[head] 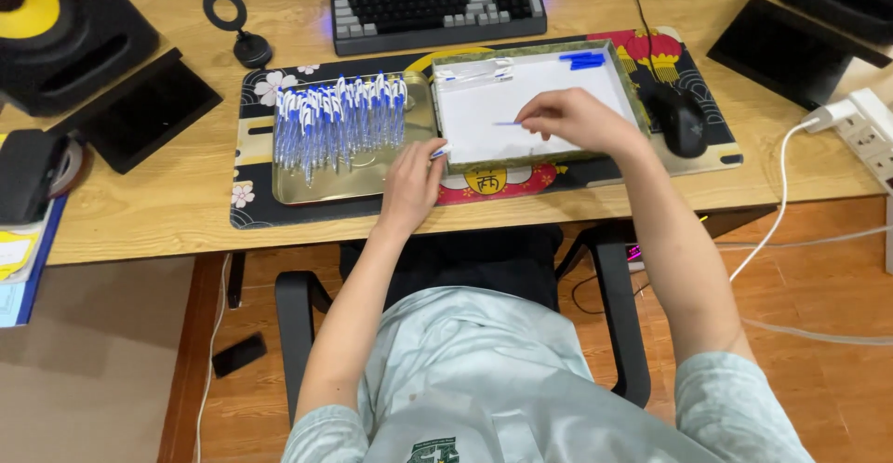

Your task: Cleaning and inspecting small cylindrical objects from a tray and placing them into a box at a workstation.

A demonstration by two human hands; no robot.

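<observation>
My left grip point(412, 177) pinches a blue-and-white pen point(439, 152) beside a gold tray point(316, 189) of pens; my right grip point(572, 119) holds a thin blue refill point(507, 124) over a white-lined box point(521, 147) on the bench point(167, 193).

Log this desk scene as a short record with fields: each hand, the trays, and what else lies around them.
left hand: left hand holds a blue and white pen at the edge of the white tray
right hand: right hand over the white tray, fingers at a thin blue refill
metal tray: gold tray with a row of blue and white pens
white tray contents: clear bag, blue pieces in the far corner
surroundings: keyboard, mouse, patterned desk mat
</observation>
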